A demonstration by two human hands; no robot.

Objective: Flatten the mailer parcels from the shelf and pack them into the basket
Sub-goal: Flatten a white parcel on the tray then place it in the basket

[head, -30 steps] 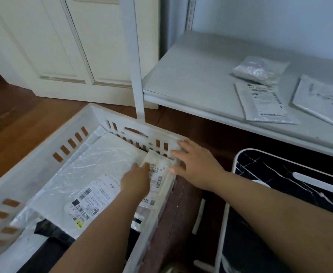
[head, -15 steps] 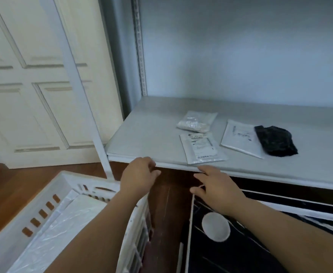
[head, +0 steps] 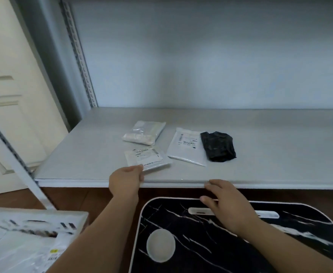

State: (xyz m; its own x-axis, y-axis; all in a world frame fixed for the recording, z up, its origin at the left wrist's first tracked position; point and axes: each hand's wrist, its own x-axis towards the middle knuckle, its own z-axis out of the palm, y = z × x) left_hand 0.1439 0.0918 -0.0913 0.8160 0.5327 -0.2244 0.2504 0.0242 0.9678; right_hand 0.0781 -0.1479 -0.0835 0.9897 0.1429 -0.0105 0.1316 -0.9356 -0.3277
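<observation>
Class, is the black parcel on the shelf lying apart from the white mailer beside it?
No, the black parcel overlaps the white mailer's right edge.

Four parcels on shelf, basket lower left, board below shelf

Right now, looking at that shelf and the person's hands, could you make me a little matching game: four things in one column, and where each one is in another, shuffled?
Things:
1. black packet
2. clear bag
3. small white mailer
4. right hand

Places:
A. farthest back on the shelf, left of the others
B. nearest the shelf's front edge, at the left hand
C. over the black marbled board, below the shelf edge
D. lying against the right side of the large white mailer

Pairs: 1-D, 2-A, 3-B, 4-C
</observation>
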